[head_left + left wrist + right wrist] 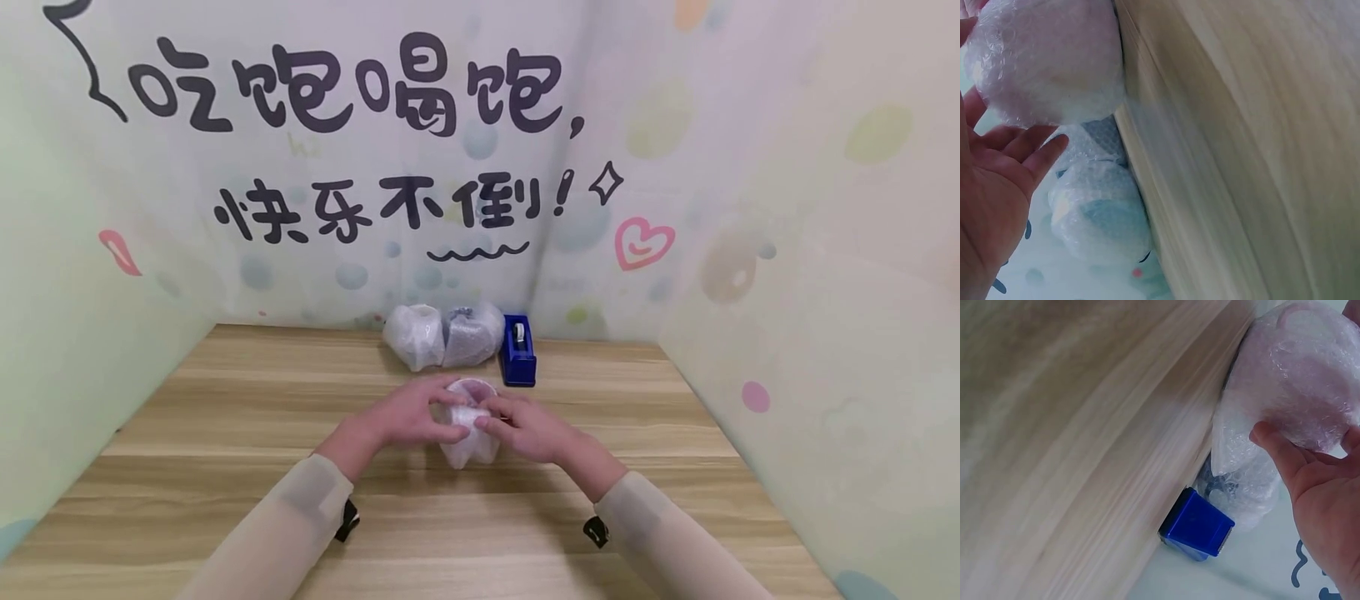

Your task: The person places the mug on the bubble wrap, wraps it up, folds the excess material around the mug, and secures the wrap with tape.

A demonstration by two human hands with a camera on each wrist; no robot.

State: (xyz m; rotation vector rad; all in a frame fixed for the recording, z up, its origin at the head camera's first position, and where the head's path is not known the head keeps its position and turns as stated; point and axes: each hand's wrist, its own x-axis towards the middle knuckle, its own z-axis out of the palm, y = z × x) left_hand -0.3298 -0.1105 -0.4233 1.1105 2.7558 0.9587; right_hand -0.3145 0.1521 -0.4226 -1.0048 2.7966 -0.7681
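A pinkish, cup-shaped thing in clear bubble wrap (471, 446) stands on the wooden table between both hands. My left hand (416, 412) holds it from the left, thumb at the front and fingers round the upper far side. From the right, my right hand (528, 427) grips the upper part of the wrap, thumb and fingertips close to those of the left. Through the film in the right wrist view, the wrapped cup (1291, 381) looks pink, with a rounded outline near its top. Part of its upper side is hidden by the fingers.
Two more bubble-wrapped bundles, a whitish one (414, 337) and a greyish-blue one (474, 337), stand side by side at the back of the table (247, 417). A blue tape dispenser (519, 367) is right beside them. Printed cloth walls (337, 275) enclose the table.
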